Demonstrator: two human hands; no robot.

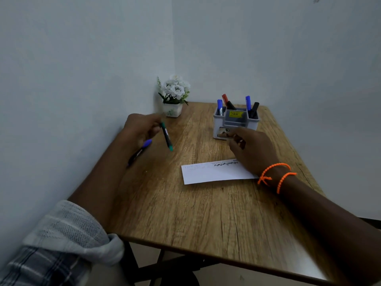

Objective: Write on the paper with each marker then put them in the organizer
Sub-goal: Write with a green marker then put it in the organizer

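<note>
My left hand (141, 127) pinches a green-capped marker (167, 137) by its upper end, above the table's left side. A blue-capped marker (140, 152) lies on the table just below that hand. A white paper strip (214, 174) with squiggles along its top edge lies mid-table. My right hand (251, 148) hovers over the strip's right end, fingers loosely curled with nothing in them, just in front of the grey organizer (236, 122). The organizer holds several markers with blue, red and black caps.
A white pot of artificial flowers (174, 96) stands in the far left corner against the wall. The wooden table (195, 213) sits in a corner with walls at the left and back. Two orange bands circle my right wrist (276, 176).
</note>
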